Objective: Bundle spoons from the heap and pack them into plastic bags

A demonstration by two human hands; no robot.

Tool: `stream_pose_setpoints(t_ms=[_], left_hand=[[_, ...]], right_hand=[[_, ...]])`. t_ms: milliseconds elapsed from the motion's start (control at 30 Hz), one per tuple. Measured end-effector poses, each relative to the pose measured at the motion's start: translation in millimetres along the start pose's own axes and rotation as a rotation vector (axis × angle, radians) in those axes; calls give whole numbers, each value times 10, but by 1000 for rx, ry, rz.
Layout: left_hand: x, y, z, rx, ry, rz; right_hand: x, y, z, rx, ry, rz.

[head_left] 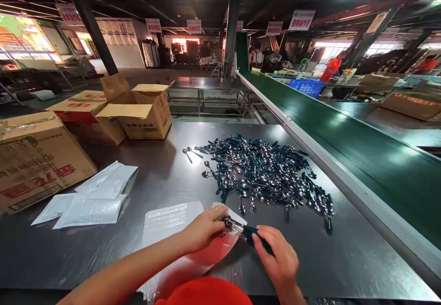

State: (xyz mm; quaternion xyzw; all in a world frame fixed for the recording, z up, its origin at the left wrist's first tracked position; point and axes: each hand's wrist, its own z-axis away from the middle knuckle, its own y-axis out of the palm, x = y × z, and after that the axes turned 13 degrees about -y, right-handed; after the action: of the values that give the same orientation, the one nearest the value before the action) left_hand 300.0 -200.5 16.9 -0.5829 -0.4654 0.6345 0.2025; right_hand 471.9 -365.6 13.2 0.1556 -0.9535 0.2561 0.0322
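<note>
A small bundle of spoons point(247, 233) with dark handles is between my hands, heads to the left and handles to the right. My right hand point(278, 255) is closed round the handles. At the other end, my left hand point(206, 228) is closed at the spoon heads, its thumb above and fingers below; its grip partly hides them. Just beneath lies a white bubble mailer point(220, 249) with a reddish tint; whether my left fingers also pinch it I cannot tell. More white mailers point(165, 224) lie under my left forearm. Beyond my hands spreads a large heap of similar spoons point(262, 169).
On the left, several white mailers point(93, 206) lie on the metal table point(165, 167), near a leaning carton point(41, 162) and an open carton point(144, 123). A green conveyor belt point(330, 126) borders the right side. Past it are a blue basket point(306, 87) and a person in red point(331, 68).
</note>
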Motion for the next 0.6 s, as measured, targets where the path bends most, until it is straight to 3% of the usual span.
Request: stream_pose_setpoints(t_ms=[133,233,333,400,467,533,600], left_hand=[[-14,233,84,-148,200,-116],[-79,335,101,-186,219,-124],[-179,303,79,-204,180,-71],[-243,217,73,-294,212,-44],[-302,97,88,-428,281,-37],[-370,-40,119,-542,348,-53],[-448,-176,150,-599,400,-91]], right_hand=[[80,16,-276,225,71,-121],[135,84,-416,376,194,-128],[188,109,-501,463,241,-31],[202,68,-541,428,197,43],[181,8,-548,311,175,42],[131,-13,-496,164,257,-140],[77,44,-381,80,419,-495]])
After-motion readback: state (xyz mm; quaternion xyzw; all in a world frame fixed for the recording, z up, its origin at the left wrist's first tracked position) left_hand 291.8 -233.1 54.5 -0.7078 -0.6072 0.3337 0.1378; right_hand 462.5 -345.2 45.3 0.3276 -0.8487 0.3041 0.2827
